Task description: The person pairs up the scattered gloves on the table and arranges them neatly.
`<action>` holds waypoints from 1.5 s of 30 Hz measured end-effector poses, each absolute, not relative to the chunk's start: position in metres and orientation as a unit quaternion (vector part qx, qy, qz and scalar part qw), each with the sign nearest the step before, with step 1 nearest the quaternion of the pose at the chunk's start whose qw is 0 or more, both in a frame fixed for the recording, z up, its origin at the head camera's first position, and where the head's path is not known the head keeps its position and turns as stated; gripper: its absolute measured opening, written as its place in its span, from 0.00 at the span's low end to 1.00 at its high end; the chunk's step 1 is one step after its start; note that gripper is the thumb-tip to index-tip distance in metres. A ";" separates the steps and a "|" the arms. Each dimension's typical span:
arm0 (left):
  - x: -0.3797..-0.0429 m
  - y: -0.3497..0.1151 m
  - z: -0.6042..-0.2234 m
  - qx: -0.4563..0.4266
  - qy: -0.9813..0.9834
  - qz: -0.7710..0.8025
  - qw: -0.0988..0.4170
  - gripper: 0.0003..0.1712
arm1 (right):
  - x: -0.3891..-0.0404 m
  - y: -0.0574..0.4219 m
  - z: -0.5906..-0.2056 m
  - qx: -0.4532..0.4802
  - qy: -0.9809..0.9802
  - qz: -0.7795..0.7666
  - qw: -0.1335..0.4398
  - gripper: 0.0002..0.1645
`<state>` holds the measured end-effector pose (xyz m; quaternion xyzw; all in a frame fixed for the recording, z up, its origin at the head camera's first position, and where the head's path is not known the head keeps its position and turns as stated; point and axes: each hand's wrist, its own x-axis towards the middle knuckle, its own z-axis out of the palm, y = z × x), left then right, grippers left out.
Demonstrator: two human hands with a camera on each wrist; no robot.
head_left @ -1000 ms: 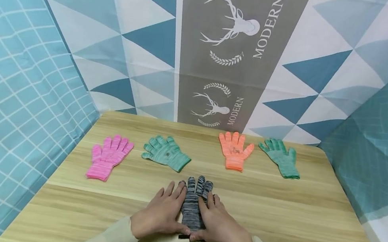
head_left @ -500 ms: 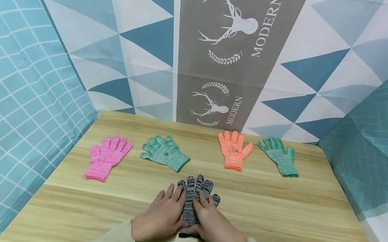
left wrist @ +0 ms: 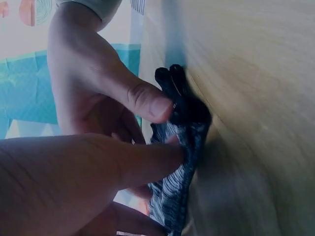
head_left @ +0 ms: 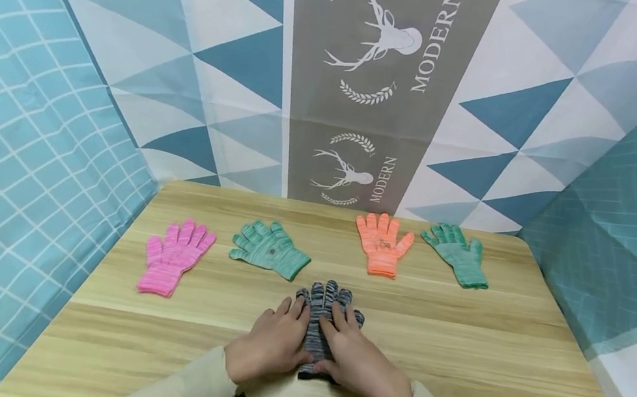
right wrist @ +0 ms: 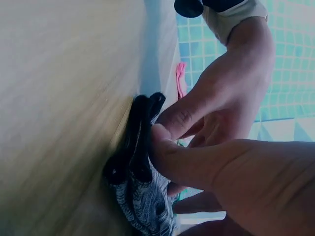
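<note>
A black-and-grey knit glove (head_left: 312,342) lies at the near middle of the table with its fingers pointing away and its dark cuff (head_left: 307,375) towards me. My left hand (head_left: 272,344) rests along its left side, fingers extended near the glove's fingers and thumb at the cuff. From the other side my right hand (head_left: 361,360) lies over its right part, fingers straight and pressing on it. In the left wrist view both thumbs touch the glove (left wrist: 170,191) close to the cuff. The cuff's layers stand slightly apart in the right wrist view (right wrist: 142,132).
Behind the hands lie a pink glove (head_left: 175,257), a green glove (head_left: 271,249), an orange glove (head_left: 382,245) and another green glove (head_left: 459,257). The wooden table (head_left: 159,351) ends at a patterned cloth wall (head_left: 359,98) at the back.
Both hands and the dark glove have slid slightly away from me. The glove's fingers, bunched earlier on the right, now spread wider. The coloured gloves stay in place.
</note>
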<state>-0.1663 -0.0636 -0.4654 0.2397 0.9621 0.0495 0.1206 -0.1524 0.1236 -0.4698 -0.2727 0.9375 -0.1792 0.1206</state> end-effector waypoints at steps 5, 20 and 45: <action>-0.165 -0.062 -0.465 0.269 0.956 0.077 0.091 0.46 | -0.151 0.123 -0.468 -0.275 0.938 -0.170 0.121 0.50; -0.168 -0.065 -0.470 0.325 0.939 0.062 0.094 0.47 | -0.157 0.129 -0.477 -0.273 0.931 -0.185 0.155 0.55; -0.213 -0.056 -0.476 0.309 0.945 0.042 0.099 0.47 | -0.199 0.141 -0.484 -0.276 0.929 -0.205 0.136 0.52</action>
